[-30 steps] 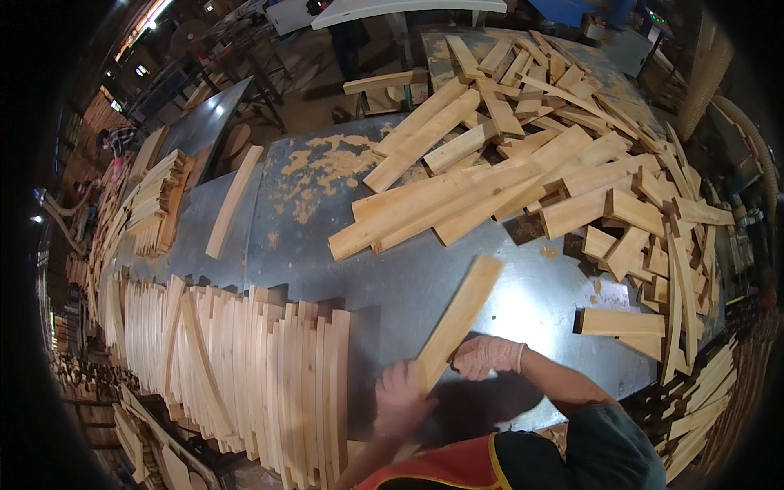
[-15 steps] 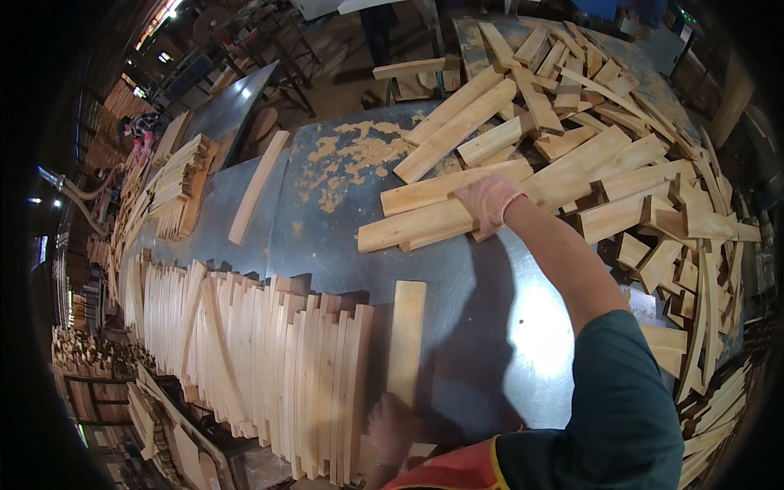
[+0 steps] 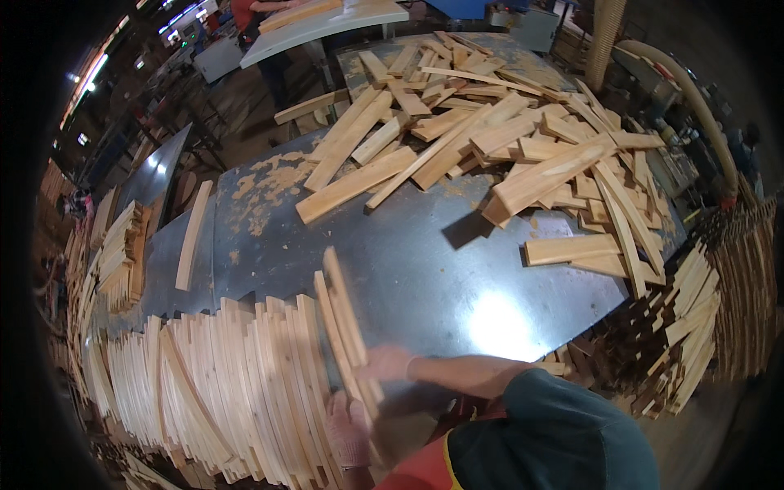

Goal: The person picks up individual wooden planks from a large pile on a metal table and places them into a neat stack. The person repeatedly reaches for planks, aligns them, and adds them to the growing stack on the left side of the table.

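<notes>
Two narrow wooden boards [image 3: 336, 331] stand on edge, slightly leaning, at the right end of a long row of upright boards [image 3: 245, 384]. My right hand [image 3: 385, 365], in a pale pinkish glove and blurred by motion, closes on the right-hand board from its right side. Lower down, my gloved left hand [image 3: 347, 429] grips near the close end of these boards, beside the row. Its lower fingers are partly hidden. A small gap separates the two boards at their far ends.
A loose heap of boards [image 3: 457, 122] covers the far right of the metal table [image 3: 408, 269]. Sawdust [image 3: 265, 188] lies at the far left, near a single board [image 3: 194, 237]. Stacked wood [image 3: 686, 327] stands off the right edge. Another person [image 3: 253, 16] works beyond the table.
My right hand has come back from the heap to the row's right end, and boards it touched there are gone from that spot. My view has swung right. The left hand now shows more clearly.
</notes>
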Motion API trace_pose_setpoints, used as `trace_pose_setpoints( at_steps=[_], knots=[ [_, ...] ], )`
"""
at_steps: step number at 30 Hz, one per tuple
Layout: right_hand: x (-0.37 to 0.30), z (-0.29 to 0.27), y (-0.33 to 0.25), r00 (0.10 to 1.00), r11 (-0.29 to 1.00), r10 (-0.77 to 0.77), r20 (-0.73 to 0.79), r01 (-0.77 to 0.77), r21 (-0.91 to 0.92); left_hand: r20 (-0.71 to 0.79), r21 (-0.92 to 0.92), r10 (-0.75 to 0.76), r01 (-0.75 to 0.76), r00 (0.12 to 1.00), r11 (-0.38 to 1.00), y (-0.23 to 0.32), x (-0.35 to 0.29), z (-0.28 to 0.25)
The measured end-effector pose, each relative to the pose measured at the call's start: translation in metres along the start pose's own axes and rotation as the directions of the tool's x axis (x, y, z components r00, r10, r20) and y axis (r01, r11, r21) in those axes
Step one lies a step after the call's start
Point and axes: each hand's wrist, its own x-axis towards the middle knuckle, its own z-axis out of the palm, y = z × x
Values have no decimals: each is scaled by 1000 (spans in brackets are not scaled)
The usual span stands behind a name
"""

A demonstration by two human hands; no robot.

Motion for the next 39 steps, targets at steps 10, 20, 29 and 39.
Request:
trace_pose_setpoints(
  at_steps=[10,20,29,39],
  knots=[
    [-78,-99,0,896,921,-312,-315,367,133,-91,764,118,-6,989,645,-13,-20,-2],
    [-143,-279,261,307,464,710,-634,474,748,164,639,206,-263,965,723,113,28,68],
    [-149,-258,241,529,766,135,-838,481,426,121,650,422,-393,898,650,189,94,171],
    [-123,-400,362,283,380,756,-590,545,748,408,-632,131,176,903,755,188,90,112]
  ],
)
